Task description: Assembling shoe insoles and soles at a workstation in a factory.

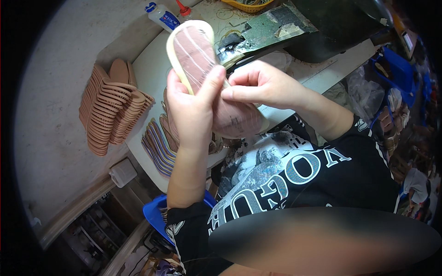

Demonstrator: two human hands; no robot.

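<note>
My left hand grips a shoe sole by its middle, thumb on the upper face and fingers round the far side. The sole is dusty pink with a cream rim, and pale lines run along its face. It is tilted up over the table edge, one rounded end pointing away from me. At its right edge my right hand pinches with thumb and forefinger. Whatever sits between those fingertips is too small to make out. Partly behind my left wrist lies a pile of soles with coloured edges.
Brown soles stand stacked against the wall on the left. A white bottle with a blue cap, a red-tipped bottle, a yellow basket and a worn green board are on the far table. A blue bin stands at right.
</note>
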